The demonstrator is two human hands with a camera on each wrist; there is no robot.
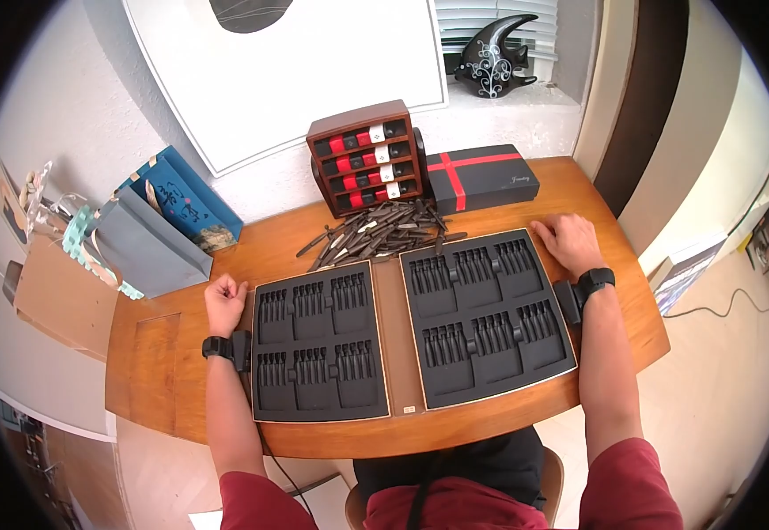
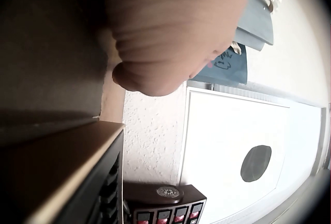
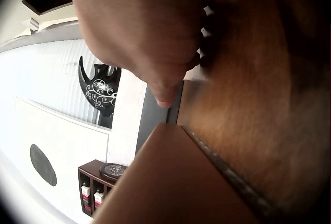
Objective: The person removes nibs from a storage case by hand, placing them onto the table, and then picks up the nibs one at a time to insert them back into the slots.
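My left hand (image 1: 225,302): fingers loosely curled, gripping nothing, on the table (image 1: 155,353) beside the case.
My right hand (image 1: 570,242): loosely curled, also empty, near the case's far right corner.
Case (image 1: 405,353): open flat between my hands.
Sticks (image 1: 382,231): heaped behind it, before the rack (image 1: 367,159).

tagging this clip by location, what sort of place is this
Probably a room in a home, perhaps a study. A wooden table has gift bags at one end, a large framed picture stands behind it, and a decorative black fish sits on the windowsill.
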